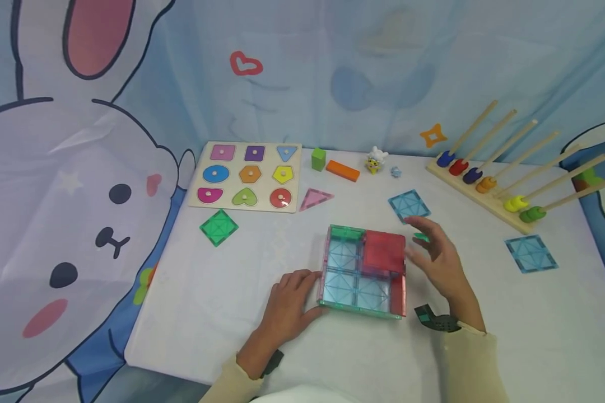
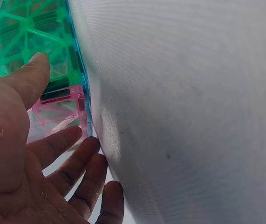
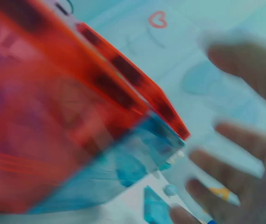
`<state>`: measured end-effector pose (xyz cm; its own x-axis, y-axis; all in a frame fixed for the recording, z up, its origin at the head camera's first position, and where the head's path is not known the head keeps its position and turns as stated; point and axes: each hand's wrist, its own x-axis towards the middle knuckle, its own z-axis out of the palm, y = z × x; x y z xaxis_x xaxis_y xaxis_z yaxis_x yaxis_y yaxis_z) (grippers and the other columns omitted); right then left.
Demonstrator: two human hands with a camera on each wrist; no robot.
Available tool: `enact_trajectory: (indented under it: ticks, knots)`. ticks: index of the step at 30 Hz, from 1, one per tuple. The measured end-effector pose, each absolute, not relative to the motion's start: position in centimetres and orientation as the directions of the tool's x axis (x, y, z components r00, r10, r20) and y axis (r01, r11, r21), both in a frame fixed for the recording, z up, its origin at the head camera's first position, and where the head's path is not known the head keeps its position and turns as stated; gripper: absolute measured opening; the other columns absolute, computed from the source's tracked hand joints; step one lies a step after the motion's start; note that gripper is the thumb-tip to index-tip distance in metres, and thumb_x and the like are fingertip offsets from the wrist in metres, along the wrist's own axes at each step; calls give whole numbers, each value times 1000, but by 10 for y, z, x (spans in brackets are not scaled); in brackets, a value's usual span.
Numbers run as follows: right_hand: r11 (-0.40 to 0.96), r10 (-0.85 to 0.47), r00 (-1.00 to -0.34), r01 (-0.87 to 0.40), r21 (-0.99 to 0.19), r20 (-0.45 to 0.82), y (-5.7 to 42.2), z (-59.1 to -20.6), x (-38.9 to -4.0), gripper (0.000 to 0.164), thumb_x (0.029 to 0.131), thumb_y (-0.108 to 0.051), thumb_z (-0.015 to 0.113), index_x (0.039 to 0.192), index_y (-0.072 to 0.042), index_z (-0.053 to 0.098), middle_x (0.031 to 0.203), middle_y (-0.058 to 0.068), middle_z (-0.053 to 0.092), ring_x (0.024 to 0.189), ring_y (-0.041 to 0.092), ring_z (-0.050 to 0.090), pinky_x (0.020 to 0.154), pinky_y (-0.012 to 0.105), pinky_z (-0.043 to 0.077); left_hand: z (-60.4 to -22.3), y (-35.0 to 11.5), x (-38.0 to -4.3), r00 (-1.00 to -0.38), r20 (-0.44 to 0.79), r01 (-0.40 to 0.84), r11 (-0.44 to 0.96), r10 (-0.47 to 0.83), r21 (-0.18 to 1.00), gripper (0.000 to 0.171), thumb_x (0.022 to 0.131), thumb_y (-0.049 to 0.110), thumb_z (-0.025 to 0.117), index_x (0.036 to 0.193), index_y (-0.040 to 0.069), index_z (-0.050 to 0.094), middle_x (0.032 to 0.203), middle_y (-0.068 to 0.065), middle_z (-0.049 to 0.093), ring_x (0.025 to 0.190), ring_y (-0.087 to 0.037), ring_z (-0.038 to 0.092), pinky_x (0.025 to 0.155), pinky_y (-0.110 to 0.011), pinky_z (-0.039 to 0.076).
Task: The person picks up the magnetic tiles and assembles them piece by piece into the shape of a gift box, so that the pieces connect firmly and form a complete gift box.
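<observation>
A low box of translucent magnetic tiles [image 1: 357, 306] stands on the table, with green, pink and red walls and blue tiles as its floor. Over its far right corner lies a red square tile [image 1: 385, 252]. At the near left corner my left hand [image 1: 288, 307] rests against the walls, thumb [image 2: 37, 77] on a green tile [image 2: 32, 39] and fingertips by a pink tile [image 2: 58, 109]. Beyond the right wall my right hand [image 1: 438, 260] hovers with fingers spread and nothing between them, blurred in the right wrist view. A small green piece [image 1: 421, 237] shows partly behind its fingers.
Blue square tiles [image 1: 409, 206] [image 1: 531, 253] lie at the right, a green tile [image 1: 219, 228] and a pink triangle tile [image 1: 315, 198] at the left. Farther back are a shape puzzle board [image 1: 240, 200], green block [image 1: 319, 159], orange block [image 1: 343, 170], small figurine [image 1: 376, 159] and peg rack [image 1: 504, 210].
</observation>
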<state>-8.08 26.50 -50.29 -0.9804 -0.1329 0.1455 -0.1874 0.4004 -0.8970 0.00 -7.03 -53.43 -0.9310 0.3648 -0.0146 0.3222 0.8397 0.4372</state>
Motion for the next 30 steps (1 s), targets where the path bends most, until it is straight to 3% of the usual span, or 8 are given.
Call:
enact_trajectory:
  ticks: [3,6,10,15,20,25,30]
  knots:
    - [616,58,-994,-37,-787,93,271,-503,-101,57,91,-25,62,140,-8,40,135,16,47,125,34,40,97,49,39,-535,-71,0,-930,-14,324,840,366,435,74,80,55,67,142,31,37,134,6,43,120,-17,40,86,-37,40]
    - [804,130,-992,101,-586,7,275,-506,-129,70,87,-42,63,140,-3,36,132,26,44,120,45,37,92,61,35,-536,-72,1,-932,-15,321,842,363,434,74,79,54,68,142,31,37,134,7,43,120,-16,40,85,-37,40]
    - [905,70,-996,83,-417,-45,278,-517,-163,80,83,-46,66,140,0,35,131,33,38,115,51,34,87,66,31,-536,-71,0,-932,-8,321,836,362,444,74,79,53,69,142,31,37,134,7,43,120,-16,40,85,-36,40]
    - [929,33,-999,42,-368,-31,275,-522,-178,69,81,-37,66,134,-1,42,125,31,40,110,48,37,85,65,32,-537,-70,0,-932,6,328,836,363,440,74,79,53,69,142,32,37,134,7,43,119,-16,40,84,-36,40]
    - [879,34,-999,14,-477,34,278,-500,-147,61,77,-31,71,127,-3,49,127,28,44,111,46,40,86,65,32,-539,-69,2,-927,21,347,831,376,434,73,79,54,68,142,31,38,133,7,44,118,-17,41,81,-35,39]
    - [785,-160,-972,-230,-575,169,274,-465,-87,53,71,-24,81,117,-11,59,132,14,48,120,36,42,91,62,35,-538,-70,1,-927,20,347,834,375,429,72,80,55,67,142,32,38,132,7,44,118,-17,41,81,-35,39]
    - [737,-331,-919,-394,-549,215,256,-443,-33,62,59,-22,90,115,-18,63,132,4,50,123,27,43,92,62,35,-538,-72,0,-928,6,338,837,372,430,72,80,56,66,142,33,37,133,7,44,118,-16,41,82,-34,39]
